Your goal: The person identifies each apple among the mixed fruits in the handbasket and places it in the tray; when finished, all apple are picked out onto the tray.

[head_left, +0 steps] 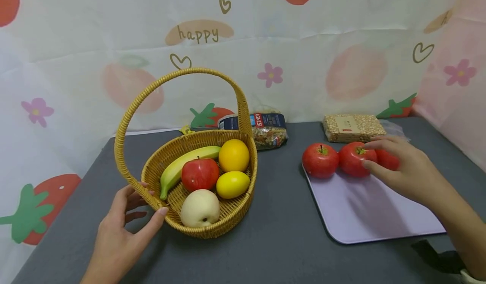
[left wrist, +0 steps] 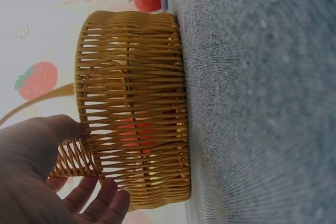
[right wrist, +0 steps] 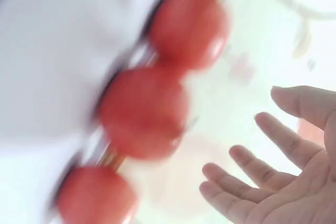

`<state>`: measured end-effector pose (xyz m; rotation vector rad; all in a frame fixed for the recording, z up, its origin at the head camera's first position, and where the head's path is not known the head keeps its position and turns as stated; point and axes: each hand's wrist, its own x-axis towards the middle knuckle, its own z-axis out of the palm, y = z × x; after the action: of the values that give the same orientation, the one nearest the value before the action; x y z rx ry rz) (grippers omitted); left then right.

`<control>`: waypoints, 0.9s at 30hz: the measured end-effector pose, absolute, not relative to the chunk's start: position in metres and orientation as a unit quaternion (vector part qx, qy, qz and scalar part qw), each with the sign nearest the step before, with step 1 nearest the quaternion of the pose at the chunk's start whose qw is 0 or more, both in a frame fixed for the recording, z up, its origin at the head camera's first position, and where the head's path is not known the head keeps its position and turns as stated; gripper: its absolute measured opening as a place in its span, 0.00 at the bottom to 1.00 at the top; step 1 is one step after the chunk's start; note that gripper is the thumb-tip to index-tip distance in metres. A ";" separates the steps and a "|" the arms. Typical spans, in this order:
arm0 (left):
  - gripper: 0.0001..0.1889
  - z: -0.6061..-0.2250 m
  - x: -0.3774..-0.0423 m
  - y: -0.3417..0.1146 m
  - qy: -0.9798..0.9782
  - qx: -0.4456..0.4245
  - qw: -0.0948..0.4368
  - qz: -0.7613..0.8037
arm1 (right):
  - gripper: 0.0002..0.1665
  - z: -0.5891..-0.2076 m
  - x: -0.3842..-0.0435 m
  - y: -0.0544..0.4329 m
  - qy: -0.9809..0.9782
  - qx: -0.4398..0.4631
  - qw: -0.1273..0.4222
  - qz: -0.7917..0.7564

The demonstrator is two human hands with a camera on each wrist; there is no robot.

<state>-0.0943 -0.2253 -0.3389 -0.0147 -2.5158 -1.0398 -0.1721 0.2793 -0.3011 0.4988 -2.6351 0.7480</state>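
Observation:
A wicker basket (head_left: 212,232) with a tall arched handle stands on the dark tabletop. Inside are a banana (head_left: 176,168), a red apple (head_left: 200,174), an orange (head_left: 233,155), a lemon (head_left: 233,185) and a pale pear (head_left: 200,208). My left hand (head_left: 123,227) holds the basket at the handle's base, thumb on the rim and fingers on the outer side. Over a lilac tray (head_left: 357,216), my right hand (head_left: 408,172) hovers with spread fingers. Beneath it, three round red fruits (head_left: 320,160) with greenish stem ends line the tray's far edge; the rightmost is partly hidden by the hand.
A bag of pasta (head_left: 269,132) lies behind the basket, and a pack of pale beans or grains (head_left: 353,128) lies behind the tray. A printed cloth (head_left: 296,64) hangs along the back of the table.

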 end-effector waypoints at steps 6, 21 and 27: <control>0.33 -0.338 -0.096 -0.226 -0.904 -0.011 0.214 -0.371 | 0.20 -0.294 -0.176 0.204 -0.904 0.271 0.152 0.293; 0.33 -0.340 -0.094 -0.226 -0.902 -0.011 0.216 -0.374 | 0.26 -0.287 -0.197 0.041 -0.866 0.387 0.000 0.316; 0.33 -0.340 -0.094 -0.226 -0.901 -0.016 0.214 -0.376 | 0.38 -0.305 -0.207 -0.008 -0.900 0.352 -0.044 0.254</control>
<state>-0.0936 -0.2258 -0.3396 -0.0450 -2.5004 -1.0422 -0.2074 -0.0084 -0.3052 1.1374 -2.9101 0.8206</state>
